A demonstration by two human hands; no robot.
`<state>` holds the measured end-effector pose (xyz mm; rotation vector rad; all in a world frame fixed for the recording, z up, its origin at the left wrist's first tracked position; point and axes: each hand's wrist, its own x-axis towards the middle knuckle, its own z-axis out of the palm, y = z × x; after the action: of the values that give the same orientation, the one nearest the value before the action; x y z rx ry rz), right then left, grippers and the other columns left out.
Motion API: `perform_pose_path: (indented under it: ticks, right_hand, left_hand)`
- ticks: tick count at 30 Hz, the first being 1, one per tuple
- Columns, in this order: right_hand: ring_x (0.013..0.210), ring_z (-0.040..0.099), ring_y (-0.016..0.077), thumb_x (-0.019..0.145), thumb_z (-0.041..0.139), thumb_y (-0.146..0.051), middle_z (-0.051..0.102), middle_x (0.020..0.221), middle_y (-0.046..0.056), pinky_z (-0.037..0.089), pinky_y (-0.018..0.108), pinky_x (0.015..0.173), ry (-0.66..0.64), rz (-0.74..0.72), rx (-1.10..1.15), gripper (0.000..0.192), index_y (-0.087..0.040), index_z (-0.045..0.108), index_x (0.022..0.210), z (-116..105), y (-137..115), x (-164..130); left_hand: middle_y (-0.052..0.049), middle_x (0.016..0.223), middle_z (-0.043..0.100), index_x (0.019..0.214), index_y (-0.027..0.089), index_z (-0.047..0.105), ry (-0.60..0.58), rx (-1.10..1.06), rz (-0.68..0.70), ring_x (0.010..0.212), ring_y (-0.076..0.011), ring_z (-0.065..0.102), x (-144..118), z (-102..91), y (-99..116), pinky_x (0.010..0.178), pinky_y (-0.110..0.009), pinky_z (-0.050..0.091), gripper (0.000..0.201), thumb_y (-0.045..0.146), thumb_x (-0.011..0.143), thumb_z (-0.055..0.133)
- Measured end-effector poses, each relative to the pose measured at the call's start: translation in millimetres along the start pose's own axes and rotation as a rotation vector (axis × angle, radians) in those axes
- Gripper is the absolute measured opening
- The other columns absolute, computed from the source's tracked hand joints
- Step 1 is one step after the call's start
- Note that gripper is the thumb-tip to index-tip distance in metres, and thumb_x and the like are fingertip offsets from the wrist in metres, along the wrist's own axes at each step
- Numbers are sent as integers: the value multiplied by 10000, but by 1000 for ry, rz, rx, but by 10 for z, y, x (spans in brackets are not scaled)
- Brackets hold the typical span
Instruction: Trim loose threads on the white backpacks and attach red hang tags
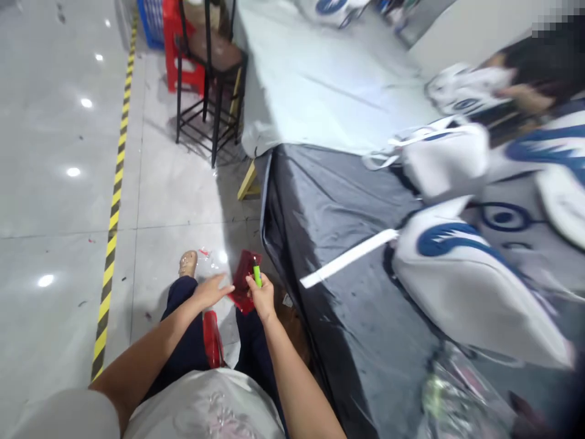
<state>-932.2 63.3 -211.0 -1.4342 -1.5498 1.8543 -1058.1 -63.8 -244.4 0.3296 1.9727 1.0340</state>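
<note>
My right hand (262,296) is closed around a slim bright green tool (257,273) with a dark tip pointing away from me. Its exact kind is too small to tell. Across from it, my left hand (212,291) is empty, with its fingers stretched toward the right hand. A dark red thing (245,259) shows just behind and between the hands; I cannot tell whether either hand touches it. Both hands are above my lap, left of the table (338,256) with its grey cloth. On that cloth lies a white strip (350,259).
White bags with blue patterns (475,286) lie on the table's right side, near a clear plastic bag (461,396). Another person's arm (530,97) reaches in at the upper right. A dark metal chair (214,79) and red stool (171,46) stand ahead. Yellow-black tape (116,189) crosses the floor.
</note>
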Motion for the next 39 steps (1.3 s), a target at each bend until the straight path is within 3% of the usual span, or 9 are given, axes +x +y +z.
perform_pose_path:
  ticks: [2, 4, 6, 9, 12, 15, 18, 26, 39]
  right_hand:
    - [357, 425, 85, 582, 829, -587, 497, 456, -77, 337, 205, 362, 0, -68, 2, 491, -197, 558, 709, -158, -152, -355]
    - [359, 442, 95, 588, 832, -579, 507, 455, -65, 344, 212, 366, -19, -114, 3, 483, -189, 571, 702, -314, -246, -693]
    - [365, 449, 96, 605, 824, -575, 512, 463, -60, 357, 216, 377, -25, -152, 8, 470, -183, 582, 700, -444, -287, -1015]
    - [376, 451, 93, 638, 809, -562, 516, 477, -60, 367, 217, 391, 1, -201, 22, 444, -180, 590, 694, -607, -298, -1443]
    - [399, 466, 98, 652, 805, -546, 528, 494, -56, 384, 223, 409, 71, -251, 54, 423, -176, 609, 711, -792, -327, -1772]
    - [530, 576, 132, 654, 806, -544, 642, 642, -13, 462, 241, 488, 237, -322, 105, 425, -177, 665, 818, -1014, -395, -2010]
    - [567, 613, 147, 646, 814, -547, 697, 701, 25, 476, 245, 502, 325, -321, 173, 433, -178, 680, 828, -1196, -451, -2193]
    - [426, 560, 92, 574, 862, -536, 676, 587, 20, 398, 174, 404, 214, -199, 516, 475, -163, 613, 731, -1465, -496, -2435]
    - [383, 543, 91, 510, 872, -518, 653, 548, 16, 273, 149, 330, 297, -88, 548, 495, -167, 583, 706, -1830, -556, -2633]
  left_hand:
    - [-144, 1534, 472, 817, 186, 695, 125, 29, 106, 1552, -421, 26, -217, -183, 167, 1237, -636, 122, 154, 280, 724, 773]
    - [-154, 1591, 386, 732, 166, 668, 161, -40, 220, 1555, -392, -83, -402, -242, 357, 1247, -623, -3, 97, 238, 762, 726]
    - [-163, 1487, 525, 762, 170, 682, 81, -156, 326, 1536, -379, 206, -595, -144, 551, 1248, -586, 157, 89, 247, 805, 688]
    - [-122, 1173, 734, 981, 173, 713, -133, -259, 435, 1162, -288, 666, -944, 215, 781, 1028, -447, 517, 222, 331, 832, 667]
    - [-95, 925, 767, 992, 127, 709, -253, -310, 527, 827, -217, 726, -1315, 570, 907, 771, -334, 589, 345, 425, 830, 645]
    - [-89, 929, 762, 1058, 119, 697, -240, -330, 600, 782, -190, 713, -1601, 758, 988, 714, -291, 573, 394, 441, 859, 588]
    - [-77, 1043, 759, 1133, 149, 692, -237, -312, 705, 919, -184, 716, -1807, 847, 1064, 822, -274, 565, 348, 347, 866, 589]
    - [-35, 1079, 768, 1247, 210, 679, -409, -8, 865, 952, -153, 722, -2232, 1144, 1154, 863, -252, 550, 376, 205, 904, 526]
    - [-9, 942, 785, 1248, 227, 692, -510, 113, 1064, 715, -108, 707, -2295, 1416, 1214, 698, -207, 562, 391, 154, 911, 509]
